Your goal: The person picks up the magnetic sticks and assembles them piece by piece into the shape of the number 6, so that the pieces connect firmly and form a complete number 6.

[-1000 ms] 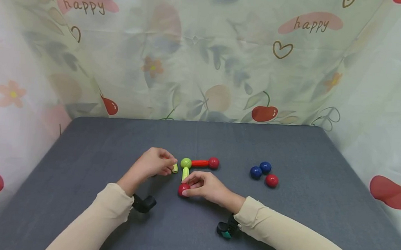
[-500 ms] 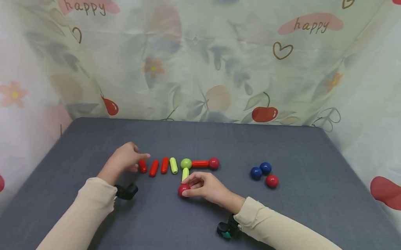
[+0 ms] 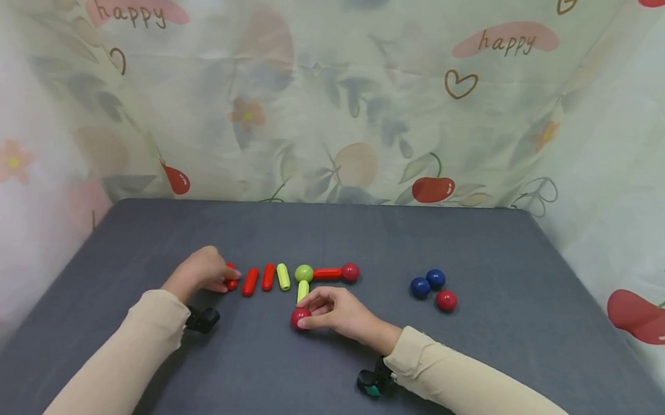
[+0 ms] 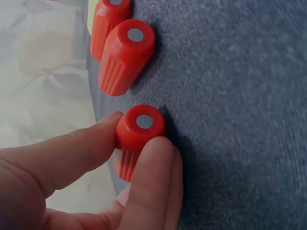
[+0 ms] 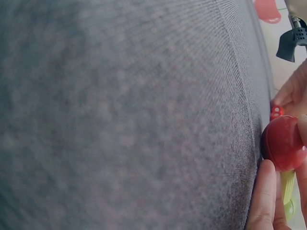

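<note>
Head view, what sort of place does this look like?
Possibly a tabletop play or filming nook: gray cloth-covered table, printed fabric hanging behind and beside it, colorful rods and balls.

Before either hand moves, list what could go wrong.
The left hand pinches the leftmost red rod; swinging it right might knock the neighbouring red rod. The right hand grips the red ball at the near end of the yellow-green rod; a tug could part them. The two blue balls and the red ball beside them lie loose on the cloth and may roll if bumped.
</note>
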Demonstrator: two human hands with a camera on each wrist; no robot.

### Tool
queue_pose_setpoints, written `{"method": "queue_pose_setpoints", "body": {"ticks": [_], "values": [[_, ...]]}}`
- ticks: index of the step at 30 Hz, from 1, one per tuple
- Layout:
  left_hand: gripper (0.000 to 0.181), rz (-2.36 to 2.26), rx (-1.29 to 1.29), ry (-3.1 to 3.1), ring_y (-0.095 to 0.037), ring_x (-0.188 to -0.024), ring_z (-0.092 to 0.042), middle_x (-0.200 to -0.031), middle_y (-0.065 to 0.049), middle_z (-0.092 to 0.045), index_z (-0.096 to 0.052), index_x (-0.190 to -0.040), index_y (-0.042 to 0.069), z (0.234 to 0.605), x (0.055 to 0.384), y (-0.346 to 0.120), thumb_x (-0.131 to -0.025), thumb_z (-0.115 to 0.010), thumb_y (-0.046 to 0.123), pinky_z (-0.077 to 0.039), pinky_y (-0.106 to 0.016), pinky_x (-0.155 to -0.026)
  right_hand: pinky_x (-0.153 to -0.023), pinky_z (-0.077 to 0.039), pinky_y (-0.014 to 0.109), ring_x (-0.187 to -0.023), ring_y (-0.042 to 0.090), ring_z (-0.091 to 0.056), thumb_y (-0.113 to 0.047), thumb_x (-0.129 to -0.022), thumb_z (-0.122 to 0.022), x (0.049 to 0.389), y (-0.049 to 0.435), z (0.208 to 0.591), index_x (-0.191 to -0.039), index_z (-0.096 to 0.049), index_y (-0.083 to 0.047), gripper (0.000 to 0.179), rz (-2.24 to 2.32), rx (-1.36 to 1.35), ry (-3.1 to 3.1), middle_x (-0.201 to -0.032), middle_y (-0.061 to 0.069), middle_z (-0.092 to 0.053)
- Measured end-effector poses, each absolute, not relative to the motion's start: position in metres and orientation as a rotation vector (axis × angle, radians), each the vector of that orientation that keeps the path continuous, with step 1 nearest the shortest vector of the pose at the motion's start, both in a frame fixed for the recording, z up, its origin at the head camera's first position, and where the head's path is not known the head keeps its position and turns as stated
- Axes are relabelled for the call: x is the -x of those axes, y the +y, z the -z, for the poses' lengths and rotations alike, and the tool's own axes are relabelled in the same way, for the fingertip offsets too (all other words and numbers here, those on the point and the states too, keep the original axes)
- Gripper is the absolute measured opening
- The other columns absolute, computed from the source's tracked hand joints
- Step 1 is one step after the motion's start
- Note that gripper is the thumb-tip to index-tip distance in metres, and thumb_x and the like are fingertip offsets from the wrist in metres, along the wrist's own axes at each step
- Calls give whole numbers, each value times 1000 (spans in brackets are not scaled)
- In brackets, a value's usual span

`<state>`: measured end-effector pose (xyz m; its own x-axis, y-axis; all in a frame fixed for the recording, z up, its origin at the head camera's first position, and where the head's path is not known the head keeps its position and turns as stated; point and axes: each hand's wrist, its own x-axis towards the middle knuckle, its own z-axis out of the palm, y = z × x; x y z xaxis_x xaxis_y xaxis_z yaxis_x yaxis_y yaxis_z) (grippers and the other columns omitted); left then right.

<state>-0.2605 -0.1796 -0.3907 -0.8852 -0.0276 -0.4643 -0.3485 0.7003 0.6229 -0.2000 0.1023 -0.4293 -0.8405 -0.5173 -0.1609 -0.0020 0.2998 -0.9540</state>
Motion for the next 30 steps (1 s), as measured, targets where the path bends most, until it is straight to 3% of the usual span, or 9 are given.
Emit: {"method": "queue_pose_setpoints", "body": {"ticks": [3, 9, 17, 20, 30], "values": [[22, -1059, 283, 2476, -9, -52, -60, -75, -7, -56, -56, -93, -6, 389, 259, -183, -87, -71, 10, -55, -25, -58, -70, -48, 22, -81, 12, -58, -12, -82, -78, 201, 102, 431, -109, -69, -6, 29, 1560, 466, 2130, -95, 4, -66], [39, -1211, 310, 2460, -13, -68, -62, -98, -14, -57, -48, -115, -6, 377, 251, -182, -88, -71, 12, -57, -29, -69, -70, -48, 22, -81, 12, -58, -12, -82, -78, 202, 101, 432, -109, -69, -6, 29, 1556, 484, 2131, -96, 5, -67], [46, -1443, 168, 2465, -25, -88, -68, -111, -19, -65, -47, -123, -4, 355, 223, -156, -89, -70, 17, -55, -39, -86, -70, -48, 23, -80, 12, -57, -12, -81, -78, 200, 101, 430, -108, -69, -7, 28, 1549, 468, 2148, -94, 3, -67], [44, -1473, 144, 2469, -27, -89, -67, -110, -18, -65, -48, -123, -2, 353, 209, -146, -90, -70, 18, -55, -40, -87, -70, -48, 23, -80, 13, -57, -12, -82, -78, 199, 101, 428, -108, -69, -7, 28, 1545, 459, 2151, -94, 2, -67], [31, -1421, 56, 2468, -15, -70, -66, -88, -10, -69, -59, -109, -1, 374, 175, -120, -85, -74, 10, -58, -36, -73, -70, -49, 22, -79, 11, -59, -12, -82, -78, 199, 101, 427, -108, -69, -6, 29, 1546, 465, 2159, -95, 2, -68]]}}
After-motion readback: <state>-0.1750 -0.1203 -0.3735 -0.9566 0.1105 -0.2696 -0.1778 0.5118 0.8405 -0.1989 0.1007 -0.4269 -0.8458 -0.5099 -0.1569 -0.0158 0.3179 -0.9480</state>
